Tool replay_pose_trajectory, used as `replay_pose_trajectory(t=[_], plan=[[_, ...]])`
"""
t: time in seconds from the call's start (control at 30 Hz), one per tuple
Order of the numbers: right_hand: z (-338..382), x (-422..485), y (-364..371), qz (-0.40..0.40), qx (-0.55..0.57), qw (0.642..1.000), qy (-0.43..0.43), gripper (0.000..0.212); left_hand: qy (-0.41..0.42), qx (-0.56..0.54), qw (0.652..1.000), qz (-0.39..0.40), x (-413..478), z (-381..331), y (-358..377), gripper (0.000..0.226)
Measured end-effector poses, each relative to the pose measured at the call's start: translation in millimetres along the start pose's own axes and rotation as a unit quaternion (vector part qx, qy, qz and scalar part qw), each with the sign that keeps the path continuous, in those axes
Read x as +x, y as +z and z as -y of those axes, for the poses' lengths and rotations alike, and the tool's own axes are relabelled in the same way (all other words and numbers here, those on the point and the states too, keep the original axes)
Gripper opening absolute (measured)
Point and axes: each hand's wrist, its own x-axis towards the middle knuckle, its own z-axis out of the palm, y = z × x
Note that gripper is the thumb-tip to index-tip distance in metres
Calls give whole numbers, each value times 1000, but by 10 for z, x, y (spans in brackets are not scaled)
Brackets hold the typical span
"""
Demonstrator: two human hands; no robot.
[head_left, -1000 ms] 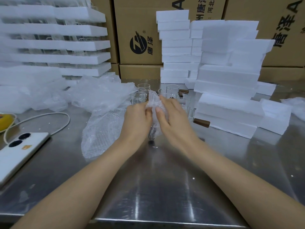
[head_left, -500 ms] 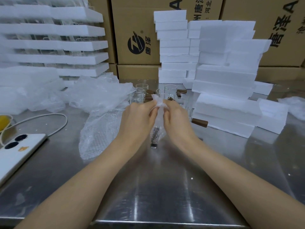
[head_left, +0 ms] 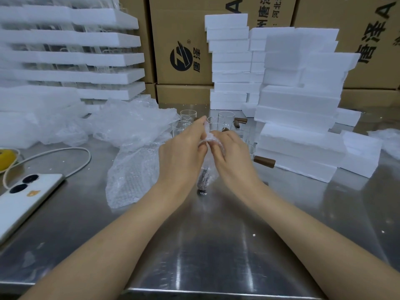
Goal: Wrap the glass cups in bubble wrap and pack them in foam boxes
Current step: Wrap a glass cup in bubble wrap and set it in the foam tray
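A glass cup wrapped in bubble wrap (head_left: pixel 208 173) stands upright on the steel table (head_left: pixel 205 245), its dark lower end showing through the wrap. My left hand (head_left: pixel 184 152) and my right hand (head_left: pixel 232 156) both pinch the gathered top of the wrap (head_left: pixel 207 136) between them. Behind my hands stand several bare glass cups (head_left: pixel 225 121) with brown wooden handles (head_left: pixel 264 161). Loose bubble wrap sheets (head_left: pixel 132 176) lie to the left of my left hand.
White foam boxes (head_left: pixel 303 118) are stacked at the right and back. Foam trays (head_left: pixel 71 57) with glasses rise at the left. A heap of clear plastic (head_left: pixel 129 122), a white phone (head_left: pixel 23 200), a cable (head_left: pixel 54 154) and cardboard cartons (head_left: pixel 181 50) surround the work spot.
My fingers moved up from the sides of the wrapped cup to its top, and the loose wrap there is now bunched and pinched together.
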Motion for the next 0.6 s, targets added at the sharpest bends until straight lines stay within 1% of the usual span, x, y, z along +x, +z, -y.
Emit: replay_pose_trajectory(t=[0.07, 0.13, 0.17, 0.2, 0.23, 0.27, 0.3, 0.37, 0.47, 0.53, 0.6], plan=[[-1, -1, 8, -16, 43, 998, 44, 28, -37, -46, 998, 12, 3, -49, 25, 30], [-7, 12, 2, -42, 104, 990, 84, 29, -96, -71, 990, 69, -3, -65, 67, 48], [-5, 18, -6, -52, 133, 985, 94, 31, -120, -72, 985, 106, -5, -54, 89, 52], [-4, 21, -12, -58, 155, 981, 98, 33, -131, -77, 980, 130, -3, -47, 97, 48], [-2, 23, -15, -59, 165, 979, 99, 34, -130, -91, 978, 137, -6, -46, 90, 37], [2, 24, -12, -57, 167, 979, 100, 36, -128, -114, 977, 129, -12, -47, 79, 27], [7, 19, -3, -52, 165, 980, 103, 37, -130, -135, 975, 119, -5, -45, 63, 24], [11, -4, 28, -38, 166, 980, 106, 42, -150, -139, 973, 110, 31, -34, 33, 34], [29, -33, 31, -9, 168, 983, 78, 52, -186, -121, 969, 106, 101, 30, -8, 43], [43, -32, 14, 9, 202, 978, 60, 44, -202, -123, 967, 94, 136, 111, -32, 41], [65, -33, 5, 29, 261, 963, 60, 34, -209, -113, 968, 82, 155, 165, -44, 34]])
